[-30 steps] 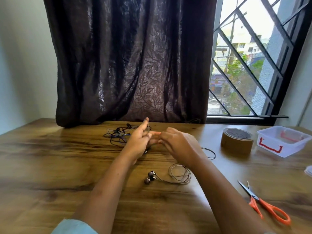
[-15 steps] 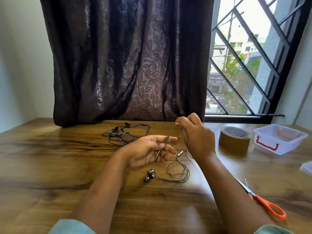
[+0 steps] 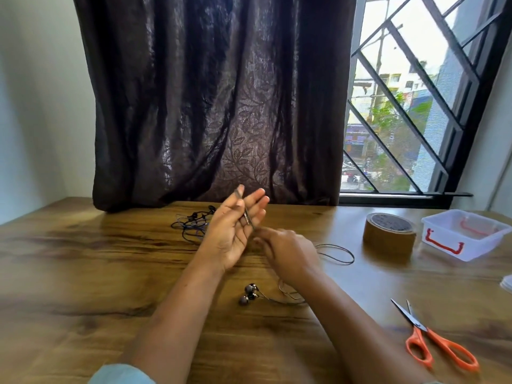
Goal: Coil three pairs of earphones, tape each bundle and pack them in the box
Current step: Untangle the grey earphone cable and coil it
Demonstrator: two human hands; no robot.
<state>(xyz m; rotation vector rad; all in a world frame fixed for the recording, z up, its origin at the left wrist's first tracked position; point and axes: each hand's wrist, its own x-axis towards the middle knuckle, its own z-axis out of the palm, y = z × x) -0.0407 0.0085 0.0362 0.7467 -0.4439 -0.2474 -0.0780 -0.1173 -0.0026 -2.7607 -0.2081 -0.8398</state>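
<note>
Left hand [image 3: 235, 236], right hand [image 3: 289, 252] hold cable [image 3: 246, 217], table [image 3: 83, 273] centre.

The left forearm [image 3: 171, 309] and right forearm [image 3: 360, 322] are uncovered up from the bottom of the frame. A pale blue sleeve [image 3: 122, 374] of soft cloth shows at the lower left edge, ending near the elbow. The left hand [image 3: 235, 234] and right hand [image 3: 288, 253] are ungloved.
</note>
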